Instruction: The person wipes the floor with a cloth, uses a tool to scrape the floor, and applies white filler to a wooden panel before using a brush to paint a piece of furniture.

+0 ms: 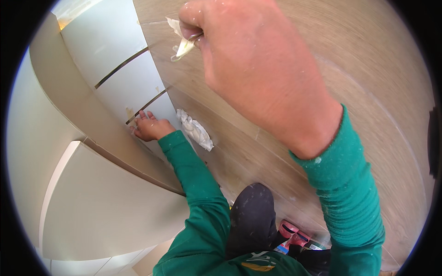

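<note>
High in the view, my right hand (262,69) is closed, its thumb and finger pinching a crumpled pale strip of what looks like masking tape (179,51). Farther down on the left, my left hand (149,126) has its fingers spread against a white drawer-like front (117,89) crossed by dark narrow slots. A small piece of pale tape (129,112) sticks beside the lower slot, by those fingertips. A crumpled white paper or plastic bundle (194,129) lies on the wood-look floor (368,55), right of my left hand.
Tall pale cabinet panels (106,193) curve along the left. My dark-trousered knee (251,211) shows at the bottom, with red-and-black objects (294,234) on the floor beside it, too partly hidden to name.
</note>
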{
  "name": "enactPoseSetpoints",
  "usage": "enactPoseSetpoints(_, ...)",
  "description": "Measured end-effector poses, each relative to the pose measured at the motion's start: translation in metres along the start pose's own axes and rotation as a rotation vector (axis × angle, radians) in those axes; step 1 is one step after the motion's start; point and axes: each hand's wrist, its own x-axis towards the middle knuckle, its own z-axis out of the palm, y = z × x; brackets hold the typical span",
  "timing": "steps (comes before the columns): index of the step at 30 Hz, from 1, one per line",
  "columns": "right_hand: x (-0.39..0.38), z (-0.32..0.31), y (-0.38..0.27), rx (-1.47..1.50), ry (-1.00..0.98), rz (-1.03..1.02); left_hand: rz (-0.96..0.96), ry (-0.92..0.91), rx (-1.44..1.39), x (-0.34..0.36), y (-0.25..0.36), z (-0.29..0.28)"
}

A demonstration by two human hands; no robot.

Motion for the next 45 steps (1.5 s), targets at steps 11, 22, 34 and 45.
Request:
enactPoseSetpoints(11,-0.002,0.001,0.001,-0.009,-0.005,0.024,0.027,0.01,0.024,0.007,-0.01,-0.006)
enactPoseSetpoints(22,0.0,0.0,0.0,-0.021,-0.026,0.046,-0.44,0.047,-0.595,0.043,-0.012,-0.014)
enactPoseSetpoints(34,-0.002,-0.002,-0.008,-0.053,-0.024,0.046,-0.415,-0.045,-0.656,0.052,-0.017,-0.017)
enactPoseSetpoints(45,0.0,-0.003,-0.005,-0.05,-0.024,0.031,-0.474,0.007,-0.668,0.026,0.003,-0.008)
